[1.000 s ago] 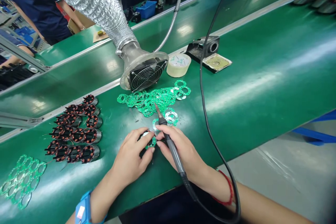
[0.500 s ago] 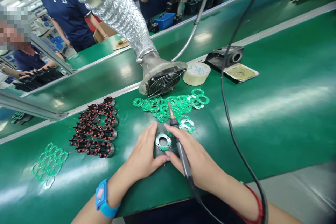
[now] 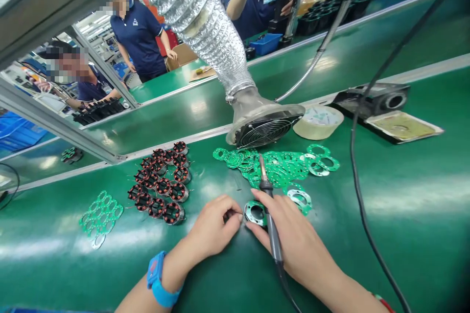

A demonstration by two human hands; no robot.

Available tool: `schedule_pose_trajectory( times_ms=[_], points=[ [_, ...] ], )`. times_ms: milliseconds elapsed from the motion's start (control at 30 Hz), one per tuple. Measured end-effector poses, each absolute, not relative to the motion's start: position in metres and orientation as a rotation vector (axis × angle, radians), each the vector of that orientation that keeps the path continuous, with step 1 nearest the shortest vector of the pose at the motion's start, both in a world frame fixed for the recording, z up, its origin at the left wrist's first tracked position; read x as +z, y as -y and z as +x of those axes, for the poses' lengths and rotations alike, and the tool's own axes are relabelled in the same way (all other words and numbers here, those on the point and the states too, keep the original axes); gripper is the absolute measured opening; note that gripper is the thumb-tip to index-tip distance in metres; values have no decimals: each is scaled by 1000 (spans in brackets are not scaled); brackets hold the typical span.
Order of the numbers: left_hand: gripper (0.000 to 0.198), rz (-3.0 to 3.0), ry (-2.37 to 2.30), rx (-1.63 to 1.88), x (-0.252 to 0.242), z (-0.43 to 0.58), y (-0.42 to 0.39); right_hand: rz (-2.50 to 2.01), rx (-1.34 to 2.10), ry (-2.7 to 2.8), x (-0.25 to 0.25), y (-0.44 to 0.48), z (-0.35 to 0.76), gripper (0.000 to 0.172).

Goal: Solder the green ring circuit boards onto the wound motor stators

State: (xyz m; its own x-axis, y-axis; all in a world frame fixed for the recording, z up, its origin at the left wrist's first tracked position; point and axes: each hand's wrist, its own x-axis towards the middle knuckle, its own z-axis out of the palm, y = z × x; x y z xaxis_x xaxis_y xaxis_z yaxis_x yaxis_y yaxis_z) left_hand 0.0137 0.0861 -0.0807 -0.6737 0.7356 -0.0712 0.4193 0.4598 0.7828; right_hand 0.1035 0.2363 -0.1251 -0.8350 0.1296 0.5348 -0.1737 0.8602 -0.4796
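My right hand (image 3: 290, 232) holds a soldering iron (image 3: 272, 230), its tip pointing away from me over a pile of green ring boards (image 3: 273, 168). The thumb and forefinger of that hand reach around a round part with a ring-shaped circuit board (image 3: 253, 212) on top. My left hand (image 3: 215, 225) is at the part's left edge, thumb and forefinger pinched together. Whatever lies in that pinch is too small to make out. Loose ring boards (image 3: 299, 199) rest just beyond my right hand. To the left stand several copper-wound motor stators (image 3: 172, 212).
More ring boards (image 3: 101, 217) lie flat at the left. A fume extractor hood (image 3: 268, 127) hangs over the pile, near a tape roll (image 3: 318, 122) and a soldering iron stand (image 3: 389, 100). A black cable (image 3: 356, 166) crosses on the right. Co-workers (image 3: 137, 41) are across the bench.
My left hand has gone from fingers stretched beside the round part to a pinch at its left edge. My right hand keeps the soldering iron. The camera view has shifted.
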Motion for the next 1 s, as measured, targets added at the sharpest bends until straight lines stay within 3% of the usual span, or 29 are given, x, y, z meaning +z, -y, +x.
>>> schedule_pose_trajectory(
  times_ms=[67, 133, 333, 633, 833, 1000],
  points=[
    [6, 736, -2091, 1333, -87, 15, -90, 85, 733, 2437, -125, -235, 106, 50],
    [16, 538, -1872, 1502, -93, 17, -94, 189, 770, 2409, -123, -234, 108, 53],
    [41, 378, -1701, 1602, -98, 20, -100, 369, 771, 2327, -118, -236, 111, 52],
    [13, 394, -1905, 1486, -97, 16, -95, 228, 883, 2227, -110, -243, 112, 36],
    [11, 533, -2121, 1316, -99, 16, -94, -124, 1266, 2032, -118, -252, 125, 25],
    [11, 568, -2187, 1260, -96, 17, -94, -75, 1435, 1903, -126, -254, 133, 20]
  ],
)
